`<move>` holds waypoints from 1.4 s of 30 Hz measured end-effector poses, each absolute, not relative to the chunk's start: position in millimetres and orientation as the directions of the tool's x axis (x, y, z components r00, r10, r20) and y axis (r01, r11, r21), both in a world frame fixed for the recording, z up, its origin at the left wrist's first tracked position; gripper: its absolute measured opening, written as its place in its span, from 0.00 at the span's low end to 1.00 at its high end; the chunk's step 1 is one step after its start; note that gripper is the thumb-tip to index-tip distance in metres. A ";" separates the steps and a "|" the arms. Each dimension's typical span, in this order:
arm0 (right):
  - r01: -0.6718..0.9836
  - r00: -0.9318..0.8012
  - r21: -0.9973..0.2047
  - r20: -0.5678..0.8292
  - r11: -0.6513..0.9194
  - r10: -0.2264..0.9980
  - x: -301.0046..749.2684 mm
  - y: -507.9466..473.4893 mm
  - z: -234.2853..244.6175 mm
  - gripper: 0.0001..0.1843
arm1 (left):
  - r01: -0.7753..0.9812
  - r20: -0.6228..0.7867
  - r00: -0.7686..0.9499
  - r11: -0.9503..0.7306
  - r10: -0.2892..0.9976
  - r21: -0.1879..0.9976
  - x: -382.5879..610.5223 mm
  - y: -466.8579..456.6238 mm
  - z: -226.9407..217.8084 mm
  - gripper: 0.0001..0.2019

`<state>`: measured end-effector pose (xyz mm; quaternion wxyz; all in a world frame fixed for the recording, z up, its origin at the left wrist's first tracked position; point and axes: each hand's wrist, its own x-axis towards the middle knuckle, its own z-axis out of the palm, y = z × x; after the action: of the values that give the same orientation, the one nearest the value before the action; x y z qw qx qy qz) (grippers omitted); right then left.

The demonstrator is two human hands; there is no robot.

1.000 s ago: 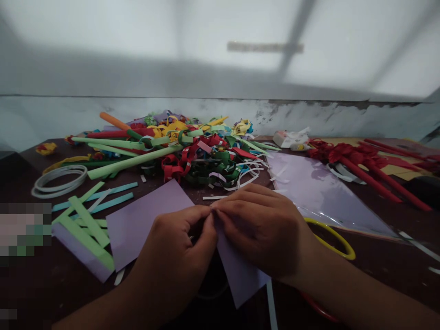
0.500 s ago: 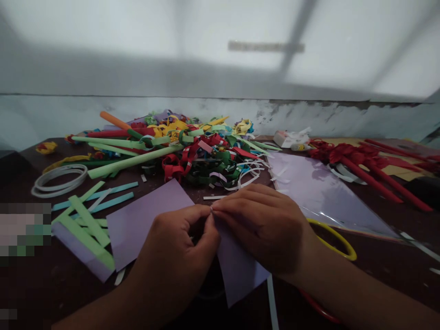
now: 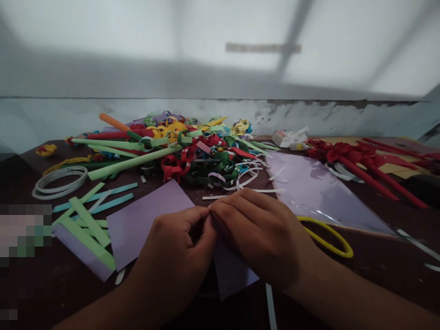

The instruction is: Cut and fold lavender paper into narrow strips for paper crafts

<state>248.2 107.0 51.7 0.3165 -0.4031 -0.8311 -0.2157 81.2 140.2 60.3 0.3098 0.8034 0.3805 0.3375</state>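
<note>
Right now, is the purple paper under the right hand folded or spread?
Spread where visible: the purple paper looks flat, uncreased; cannot tell beneath the right hand.

Purple paper (image 3: 233,275), pale green strips (image 3: 90,222)

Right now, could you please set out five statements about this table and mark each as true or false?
1. The two hands are held well apart. False: the left hand and the right hand come together at the fingers.
2. A piece of purple paper shows below the right hand. True.
3. The yellow loop lies to the left of the left hand. False: it is beside the right wrist.
4. Light green strips lie to the left of a flat purple sheet. True.
5. The orange roll stands upright. False: it lies at a slant at the colorful pile.
</note>
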 end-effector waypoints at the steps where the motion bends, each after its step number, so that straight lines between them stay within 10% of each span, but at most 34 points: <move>1: 0.804 -0.449 0.053 0.708 0.592 0.545 249.2 108.3 50.7 0.17 | 0.397 0.308 0.484 -0.519 0.819 0.757 81.3 140.6 60.0 0.14; 7: 0.759 -0.324 -0.156 0.752 0.632 0.575 252.0 112.8 46.7 0.11 | 0.350 0.334 0.482 -0.527 0.810 0.775 83.7 143.6 60.4 0.14; 30: 0.731 -0.212 -0.283 0.771 0.621 0.601 250.3 111.5 50.7 0.09 | 0.299 0.391 0.456 -0.552 0.800 0.779 82.5 142.6 58.6 0.14; 42: 0.675 0.282 -0.697 0.548 0.243 0.787 285.1 133.4 62.7 0.13 | 0.046 0.039 0.245 -0.052 0.969 0.998 76.0 167.0 56.2 0.16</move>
<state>285.1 133.4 62.7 0.5155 -0.6127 -0.5965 0.0547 76.0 167.0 56.2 0.5330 0.5819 0.4357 0.4330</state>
